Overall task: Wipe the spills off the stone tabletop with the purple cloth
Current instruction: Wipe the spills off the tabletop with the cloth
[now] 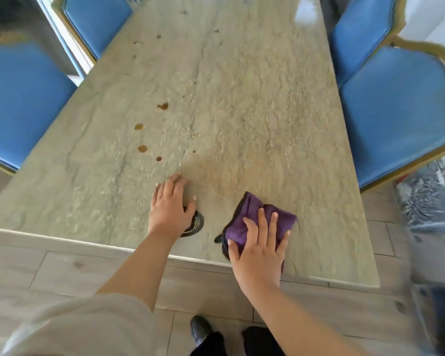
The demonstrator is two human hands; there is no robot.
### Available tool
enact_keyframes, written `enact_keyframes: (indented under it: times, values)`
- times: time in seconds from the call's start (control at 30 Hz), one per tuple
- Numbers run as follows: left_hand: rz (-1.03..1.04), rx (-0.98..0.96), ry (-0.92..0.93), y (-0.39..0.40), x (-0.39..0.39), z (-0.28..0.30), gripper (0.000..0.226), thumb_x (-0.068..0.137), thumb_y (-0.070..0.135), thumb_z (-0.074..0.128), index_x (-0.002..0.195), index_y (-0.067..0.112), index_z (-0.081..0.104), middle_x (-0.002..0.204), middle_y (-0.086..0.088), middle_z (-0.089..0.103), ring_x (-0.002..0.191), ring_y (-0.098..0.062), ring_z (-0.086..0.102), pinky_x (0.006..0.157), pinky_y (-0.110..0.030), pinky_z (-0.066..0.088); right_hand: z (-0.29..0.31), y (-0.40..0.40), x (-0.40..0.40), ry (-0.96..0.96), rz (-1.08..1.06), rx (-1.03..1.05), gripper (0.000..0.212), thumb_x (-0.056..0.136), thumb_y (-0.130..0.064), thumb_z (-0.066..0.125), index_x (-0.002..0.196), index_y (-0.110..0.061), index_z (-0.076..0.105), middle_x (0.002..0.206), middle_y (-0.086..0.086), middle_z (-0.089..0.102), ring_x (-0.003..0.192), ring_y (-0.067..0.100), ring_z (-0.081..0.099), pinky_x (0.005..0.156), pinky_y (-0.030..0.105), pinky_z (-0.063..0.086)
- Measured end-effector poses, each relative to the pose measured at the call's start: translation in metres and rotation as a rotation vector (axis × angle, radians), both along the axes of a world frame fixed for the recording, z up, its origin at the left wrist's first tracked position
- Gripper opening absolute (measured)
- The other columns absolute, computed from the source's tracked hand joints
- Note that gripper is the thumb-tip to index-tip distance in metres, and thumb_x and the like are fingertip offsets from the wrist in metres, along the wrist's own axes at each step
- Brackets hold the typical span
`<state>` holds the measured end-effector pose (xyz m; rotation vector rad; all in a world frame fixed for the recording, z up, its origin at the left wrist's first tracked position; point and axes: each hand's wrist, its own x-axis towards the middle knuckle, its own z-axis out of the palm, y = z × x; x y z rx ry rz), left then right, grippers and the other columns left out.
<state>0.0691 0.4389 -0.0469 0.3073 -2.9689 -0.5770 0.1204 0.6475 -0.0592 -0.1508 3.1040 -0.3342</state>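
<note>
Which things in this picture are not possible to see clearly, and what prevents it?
Head view only:
- Dark round object: mostly covered by the left hand, so its identity is unclear.
- Tabletop under the purple cloth: hidden by the cloth and the right hand pressing flat on it.
- Far brown spills: too small to judge.
- Far end of the stone tabletop: cut off by the top edge.
- Things at the right edge: blurred.

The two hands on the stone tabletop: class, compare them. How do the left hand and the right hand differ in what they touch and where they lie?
The right hand presses flat on the purple cloth; the left hand rests on bare stone tabletop, partly over a dark round object. The left hand lies nearer the brown spills; the right hand lies further from them, at the near edge. Both have straight, spread fingers.
</note>
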Motion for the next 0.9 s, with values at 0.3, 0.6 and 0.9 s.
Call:
enact_keyframes:
  times: [0.3, 0.6, 0.9]
  values:
    - [-0.084, 0.026, -0.090, -0.060, -0.041, -0.001, 0.062, 0.092, 0.049, 0.047, 0.147, 0.026, 0.027, 0.152, 0.012, 0.025, 0.144, -0.019, 0.021, 0.117, -0.046, 0.024, -0.006, -0.080, -0.083, 0.014, -0.010, 0.052, 0.066, 0.091, -0.056, 0.024, 0.150, -0.026, 0.021, 0.159, 0.008, 0.017, 0.147, 0.032, 0.008, 0.114, 0.058, 0.007]
    - [-0.115, 0.023, -0.092, -0.063, -0.045, -0.005, 0.070, 0.091, 0.047, 0.012, 0.154, 0.022, -0.006, 0.162, 0.004, 0.002, 0.147, -0.006, -0.005, 0.116, -0.020, -0.012, 0.020, -0.175, -0.230, -0.099, 0.134, -0.496, 0.040, 0.098, -0.015, 0.040, 0.137, -0.023, 0.046, 0.149, -0.001, 0.039, 0.142, 0.020, 0.027, 0.116, 0.035, 0.019]
    - [-0.182, 0.016, -0.122, -0.068, -0.047, -0.010, 0.070, 0.091, 0.042, 0.011, 0.153, 0.015, -0.009, 0.162, 0.000, -0.010, 0.147, -0.010, -0.017, 0.120, -0.032, -0.009, 0.012, -0.126, -0.152, 0.151, -0.315, -0.229, 0.057, 0.087, -0.005, 0.054, 0.139, -0.024, 0.042, 0.147, 0.004, 0.039, 0.139, 0.024, 0.030, 0.117, 0.041, 0.017]
